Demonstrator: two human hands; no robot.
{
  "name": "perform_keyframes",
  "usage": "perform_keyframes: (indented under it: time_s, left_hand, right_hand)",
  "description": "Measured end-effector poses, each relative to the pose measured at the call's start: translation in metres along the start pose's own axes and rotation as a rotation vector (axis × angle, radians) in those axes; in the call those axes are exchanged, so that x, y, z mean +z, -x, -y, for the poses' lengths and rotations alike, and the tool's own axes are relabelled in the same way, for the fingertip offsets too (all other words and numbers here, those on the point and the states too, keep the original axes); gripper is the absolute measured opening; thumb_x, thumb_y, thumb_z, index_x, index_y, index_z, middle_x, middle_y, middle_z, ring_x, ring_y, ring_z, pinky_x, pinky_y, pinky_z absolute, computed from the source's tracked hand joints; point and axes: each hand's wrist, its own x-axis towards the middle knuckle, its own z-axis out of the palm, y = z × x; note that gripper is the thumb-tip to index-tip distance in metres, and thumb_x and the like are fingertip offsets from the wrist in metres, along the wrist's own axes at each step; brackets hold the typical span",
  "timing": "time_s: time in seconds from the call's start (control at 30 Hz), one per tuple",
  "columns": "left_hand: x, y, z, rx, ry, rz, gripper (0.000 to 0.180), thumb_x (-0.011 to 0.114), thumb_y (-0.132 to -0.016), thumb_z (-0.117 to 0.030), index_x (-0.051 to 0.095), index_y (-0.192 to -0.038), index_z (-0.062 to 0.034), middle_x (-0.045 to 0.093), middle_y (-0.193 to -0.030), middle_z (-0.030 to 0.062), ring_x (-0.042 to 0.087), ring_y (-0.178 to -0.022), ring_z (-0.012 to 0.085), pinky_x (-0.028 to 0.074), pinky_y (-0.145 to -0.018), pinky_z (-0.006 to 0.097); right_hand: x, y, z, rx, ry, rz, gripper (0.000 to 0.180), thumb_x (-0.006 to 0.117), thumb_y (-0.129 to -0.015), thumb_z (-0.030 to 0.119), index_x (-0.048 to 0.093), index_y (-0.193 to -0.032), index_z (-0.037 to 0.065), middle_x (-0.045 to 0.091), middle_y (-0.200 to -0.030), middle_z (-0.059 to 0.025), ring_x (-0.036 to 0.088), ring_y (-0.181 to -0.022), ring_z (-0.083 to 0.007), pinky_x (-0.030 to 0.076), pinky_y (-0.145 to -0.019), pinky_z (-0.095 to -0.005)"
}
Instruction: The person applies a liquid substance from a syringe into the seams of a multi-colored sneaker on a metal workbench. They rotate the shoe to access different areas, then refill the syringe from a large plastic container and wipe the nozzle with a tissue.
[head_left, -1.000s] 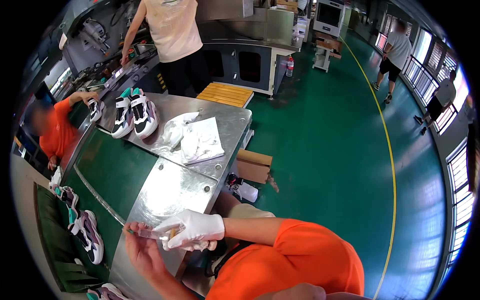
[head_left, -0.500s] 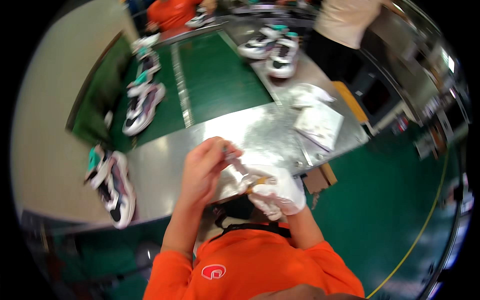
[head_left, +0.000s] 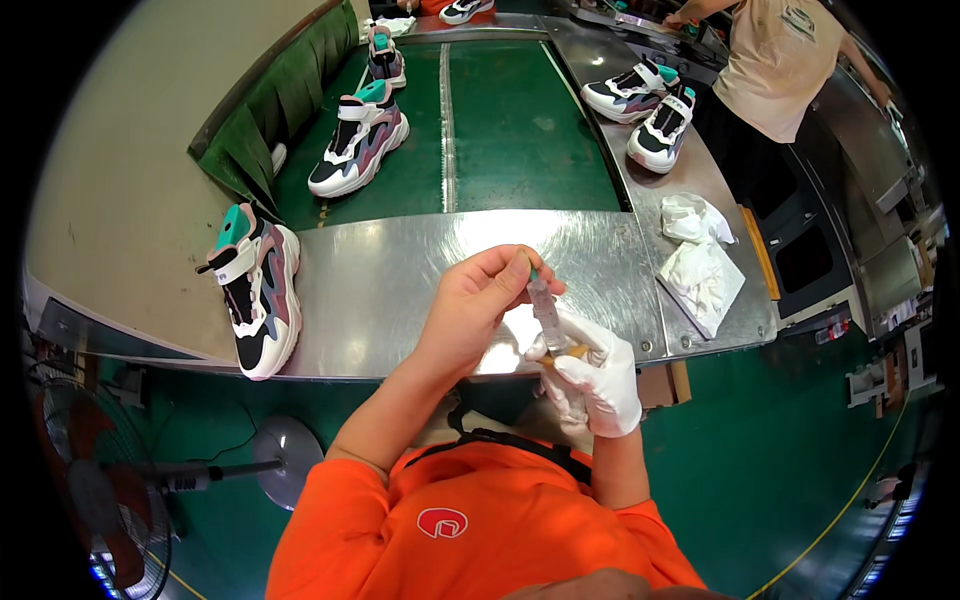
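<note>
My bare left hand [head_left: 487, 298] is closed, pinching the green end of a clear plastic tube [head_left: 546, 317] between thumb and fingers. The tube slants down toward my right hand [head_left: 606, 384], which wears a white glove. Those gloved fingers are closed around a small yellow-brown piece [head_left: 572, 352] at the tube's lower end; whether the two are joined I cannot tell. White fabric hangs below the gloved fingers. Both hands are just over the near edge of the metal table [head_left: 400, 270]. At the left end of the table stands a white, black and mauve sneaker [head_left: 262, 295].
More sneakers [head_left: 360, 140] stand on the green conveyor belt [head_left: 530, 130], and a pair [head_left: 660, 130] sits at its right. Crumpled white cloths [head_left: 697, 275] lie on the right metal surface. A fan [head_left: 100, 480] stands at lower left. A person in a beige shirt [head_left: 783, 65] is at far right.
The view has turned, so the table and shoes appear farther right and sharper. My hands remain together, with the tube still held between them.
</note>
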Motion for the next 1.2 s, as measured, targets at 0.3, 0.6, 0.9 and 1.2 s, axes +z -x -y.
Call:
perform_keyframes:
  time_s: [0.3,0.6,0.9,1.2]
  left_hand:
    - [-0.007,-0.008,-0.010,0.032,-0.163,-0.047,0.035,0.051,-0.098,-0.026,0.063,-0.108,0.0059,0.067,-0.104,0.0159,0.065,-0.102,0.0256,0.049,-0.092,0.036]
    - [-0.005,-0.009,-0.022,0.106,-0.304,-0.090,0.036,0.047,-0.100,-0.025,0.067,-0.102,0.0049,0.069,-0.099,0.0138,0.066,-0.094,0.0202,0.050,-0.087,0.031]
    - [-0.001,0.005,-0.027,0.204,-0.337,0.026,0.033,0.045,-0.099,-0.018,0.066,-0.093,0.0062,0.069,-0.095,0.0157,0.068,-0.092,0.0240,0.051,-0.082,0.032]
    - [-0.013,0.001,-0.014,0.114,-0.244,-0.098,0.031,0.050,-0.098,-0.018,0.065,-0.090,0.0068,0.069,-0.091,0.0166,0.069,-0.090,0.0250,0.053,-0.083,0.034]
  right_hand:
    - [0.017,-0.015,-0.006,-0.392,0.683,-0.146,0.050,0.069,-0.078,-0.001,0.053,-0.125,0.001,0.062,-0.102,-0.0102,0.059,-0.074,-0.0119,0.048,-0.063,-0.0263]
    - [0.011,-0.017,-0.013,-0.691,1.349,-0.500,0.014,0.069,-0.080,0.013,0.066,-0.092,0.008,0.057,-0.083,-0.0098,0.058,-0.069,-0.0286,0.046,-0.060,-0.0380]
    - [0.011,-0.006,-0.013,-0.406,0.891,-0.300,0.011,0.071,-0.080,0.009,0.068,-0.090,0.003,0.058,-0.065,-0.0064,0.057,-0.057,-0.0188,0.044,-0.055,-0.0317]
    - [0.000,-0.018,-0.008,0.182,0.184,-0.054,0.021,0.066,-0.089,0.018,0.062,-0.082,-0.001,0.058,-0.060,-0.0039,0.048,-0.042,-0.0071,0.031,-0.036,-0.0199]
